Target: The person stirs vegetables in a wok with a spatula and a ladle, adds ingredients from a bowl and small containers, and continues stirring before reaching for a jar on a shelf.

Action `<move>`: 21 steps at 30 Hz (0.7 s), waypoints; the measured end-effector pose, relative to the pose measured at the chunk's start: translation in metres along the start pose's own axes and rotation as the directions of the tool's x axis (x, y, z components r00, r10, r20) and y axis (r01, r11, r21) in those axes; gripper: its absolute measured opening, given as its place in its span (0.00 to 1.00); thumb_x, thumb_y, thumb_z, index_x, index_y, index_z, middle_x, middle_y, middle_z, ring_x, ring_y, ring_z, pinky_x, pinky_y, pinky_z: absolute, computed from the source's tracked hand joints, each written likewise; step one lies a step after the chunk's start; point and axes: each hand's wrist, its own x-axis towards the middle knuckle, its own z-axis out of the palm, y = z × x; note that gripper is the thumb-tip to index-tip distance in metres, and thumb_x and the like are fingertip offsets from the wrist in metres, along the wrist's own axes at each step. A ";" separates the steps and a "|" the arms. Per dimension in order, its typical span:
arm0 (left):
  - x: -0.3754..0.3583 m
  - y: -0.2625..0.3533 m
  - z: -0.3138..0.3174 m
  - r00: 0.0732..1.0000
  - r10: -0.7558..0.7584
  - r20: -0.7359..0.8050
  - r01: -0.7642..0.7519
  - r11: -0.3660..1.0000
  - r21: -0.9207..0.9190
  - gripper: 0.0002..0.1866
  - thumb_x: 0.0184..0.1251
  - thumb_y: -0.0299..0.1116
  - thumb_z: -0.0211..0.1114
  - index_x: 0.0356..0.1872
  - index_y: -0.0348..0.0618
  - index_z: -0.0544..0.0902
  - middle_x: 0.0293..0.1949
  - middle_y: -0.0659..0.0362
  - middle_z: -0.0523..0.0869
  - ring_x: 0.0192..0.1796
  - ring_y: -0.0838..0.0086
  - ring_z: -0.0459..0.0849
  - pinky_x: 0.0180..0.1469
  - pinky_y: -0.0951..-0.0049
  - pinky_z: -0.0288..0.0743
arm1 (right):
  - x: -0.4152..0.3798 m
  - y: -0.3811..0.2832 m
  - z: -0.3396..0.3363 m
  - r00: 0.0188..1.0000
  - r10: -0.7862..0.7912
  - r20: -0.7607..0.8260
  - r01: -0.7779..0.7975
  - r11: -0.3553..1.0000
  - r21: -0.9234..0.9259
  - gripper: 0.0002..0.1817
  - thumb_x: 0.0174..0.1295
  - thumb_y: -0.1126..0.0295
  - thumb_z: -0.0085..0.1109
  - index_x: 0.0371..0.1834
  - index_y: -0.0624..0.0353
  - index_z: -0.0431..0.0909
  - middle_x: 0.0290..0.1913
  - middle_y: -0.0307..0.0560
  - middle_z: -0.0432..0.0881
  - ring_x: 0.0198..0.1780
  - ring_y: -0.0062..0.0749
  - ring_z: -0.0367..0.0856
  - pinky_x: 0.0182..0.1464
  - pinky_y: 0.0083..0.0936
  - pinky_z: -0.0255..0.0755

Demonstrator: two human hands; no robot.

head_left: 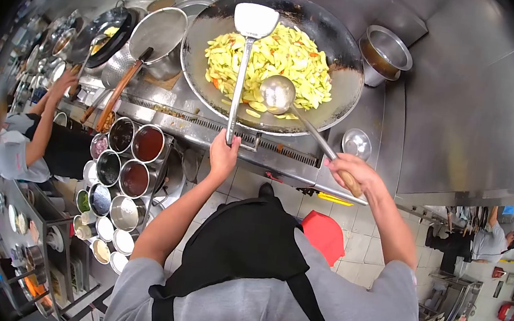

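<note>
A large wok (pixel 349 89) sits on the stove, holding a heap of sliced yellow-green vegetables (pixel 302 59) with a few orange pieces. My left hand (pixel 224 155) is closed around the handle end of a wok spatula (pixel 256 21); its broad blade is raised over the far left part of the wok. Gripped in my right hand (pixel 354 174) by its wooden handle is a ladle (pixel 277 94). The ladle's round bowl rests at the near edge of the vegetables, with its rounded underside facing up. Several loose slices lie beside it.
Metal pots of sauces and seasonings (pixel 147 143) stand at the left. A strainer pot (pixel 158 31) is left of the wok, a metal pot (pixel 385 52) right of it. A small bowl (pixel 357 144) lies near my right hand. A co-worker (pixel 27 142) stands at the left.
</note>
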 end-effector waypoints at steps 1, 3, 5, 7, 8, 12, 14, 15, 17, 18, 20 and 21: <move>-0.002 0.000 -0.001 1.000 -0.011 0.001 0.011 1.000 0.013 0.11 0.69 0.33 0.69 0.36 0.37 0.78 0.32 0.44 0.83 0.39 0.43 0.82 0.44 0.51 0.74 | -0.010 -0.002 0.002 1.000 -0.020 -0.016 0.020 1.000 -0.006 0.16 0.69 0.63 0.62 0.54 0.60 0.80 0.26 0.40 0.79 0.22 0.21 0.74 0.25 0.20 0.69; -0.003 0.003 -0.003 1.000 0.002 -0.018 -0.003 1.000 -0.026 0.11 0.69 0.33 0.69 0.36 0.37 0.77 0.31 0.45 0.83 0.38 0.43 0.82 0.43 0.51 0.74 | -0.038 -0.002 0.001 0.975 -0.044 -0.216 0.002 0.982 -0.191 0.15 0.68 0.66 0.63 0.54 0.59 0.79 0.27 0.42 0.79 0.24 0.23 0.76 0.27 0.22 0.72; -0.005 0.011 -0.004 1.000 -0.010 -0.018 0.009 0.999 -0.054 0.11 0.69 0.33 0.69 0.36 0.37 0.77 0.31 0.45 0.83 0.38 0.43 0.82 0.43 0.51 0.74 | -0.078 -0.024 0.003 0.904 -0.128 -0.408 -0.106 0.857 -0.504 0.18 0.66 0.69 0.64 0.58 0.57 0.78 0.30 0.47 0.82 0.30 0.30 0.80 0.33 0.28 0.77; -0.005 0.015 -0.005 0.999 -0.045 -0.006 0.044 0.997 -0.067 0.10 0.69 0.32 0.68 0.36 0.37 0.77 0.31 0.45 0.83 0.37 0.43 0.82 0.42 0.51 0.74 | -0.117 -0.045 -0.001 0.837 -0.274 -0.474 -0.251 0.577 -0.777 0.23 0.64 0.71 0.65 0.64 0.54 0.77 0.35 0.52 0.85 0.37 0.41 0.84 0.42 0.36 0.80; -0.004 0.012 -0.003 0.999 -0.035 -0.009 0.035 0.998 -0.051 0.10 0.70 0.32 0.68 0.37 0.37 0.77 0.31 0.45 0.83 0.38 0.43 0.82 0.43 0.51 0.74 | -0.134 -0.047 -0.012 0.820 -0.337 -0.462 -0.293 0.446 -0.846 0.26 0.64 0.71 0.65 0.66 0.53 0.76 0.37 0.54 0.86 0.40 0.45 0.85 0.46 0.39 0.80; -0.004 0.003 0.001 0.999 -0.035 -0.004 0.035 0.999 0.013 0.10 0.71 0.33 0.67 0.39 0.37 0.77 0.34 0.43 0.83 0.40 0.42 0.81 0.44 0.51 0.74 | -0.133 -0.059 -0.011 0.820 -0.330 -0.467 -0.451 0.130 -0.883 0.31 0.64 0.69 0.63 0.73 0.50 0.73 0.45 0.56 0.88 0.50 0.57 0.84 0.57 0.47 0.77; -0.003 -0.001 0.003 0.999 0.000 -0.045 0.001 1.000 0.006 0.10 0.71 0.34 0.67 0.40 0.37 0.77 0.35 0.43 0.83 0.41 0.41 0.81 0.45 0.50 0.74 | -0.071 -0.036 -0.014 0.766 -0.412 -0.494 -0.459 0.187 -0.868 0.28 0.65 0.69 0.59 0.71 0.50 0.74 0.46 0.55 0.88 0.52 0.56 0.85 0.56 0.48 0.78; -0.005 -0.002 0.006 0.998 0.019 -0.058 -0.019 1.000 -0.002 0.11 0.71 0.34 0.67 0.40 0.37 0.78 0.36 0.43 0.83 0.42 0.41 0.81 0.45 0.50 0.74 | -0.031 -0.024 -0.021 0.765 -0.460 -0.450 -0.426 0.163 -0.890 0.25 0.65 0.69 0.56 0.67 0.53 0.76 0.47 0.57 0.87 0.53 0.57 0.85 0.55 0.49 0.78; -0.006 0.001 0.003 0.999 0.009 -0.031 -0.011 0.998 -0.064 0.11 0.72 0.34 0.66 0.41 0.37 0.78 0.37 0.42 0.84 0.43 0.40 0.82 0.46 0.50 0.74 | 0.044 -0.010 -0.048 0.772 -0.543 -0.331 -0.256 0.211 -0.943 0.19 0.66 0.67 0.60 0.60 0.57 0.77 0.40 0.58 0.86 0.45 0.54 0.86 0.48 0.49 0.79; -0.005 -0.003 0.004 1.000 0.010 -0.026 -0.012 0.997 -0.073 0.11 0.72 0.35 0.67 0.40 0.36 0.78 0.34 0.43 0.84 0.40 0.42 0.83 0.45 0.52 0.75 | 0.062 0.000 -0.064 0.749 -0.631 -0.200 -0.093 0.199 -0.976 0.16 0.67 0.67 0.61 0.55 0.60 0.77 0.33 0.55 0.85 0.36 0.49 0.87 0.40 0.46 0.81; -0.003 -0.002 0.003 0.999 0.024 -0.022 -0.025 0.998 -0.051 0.12 0.72 0.34 0.67 0.39 0.35 0.78 0.32 0.43 0.85 0.36 0.43 0.83 0.43 0.54 0.76 | 0.044 -0.020 -0.060 0.863 -0.323 -0.388 -0.062 0.694 -0.717 0.10 0.70 0.66 0.61 0.47 0.59 0.74 0.27 0.46 0.79 0.25 0.35 0.80 0.27 0.37 0.75; -0.004 0.002 0.004 1.000 0.011 -0.017 -0.012 0.999 -0.046 0.11 0.72 0.34 0.67 0.40 0.36 0.78 0.33 0.43 0.84 0.38 0.42 0.82 0.44 0.52 0.75 | 0.034 -0.039 -0.056 0.906 -0.143 -0.398 -0.082 0.864 -0.497 0.09 0.71 0.66 0.61 0.43 0.59 0.73 0.24 0.42 0.76 0.20 0.29 0.77 0.21 0.33 0.72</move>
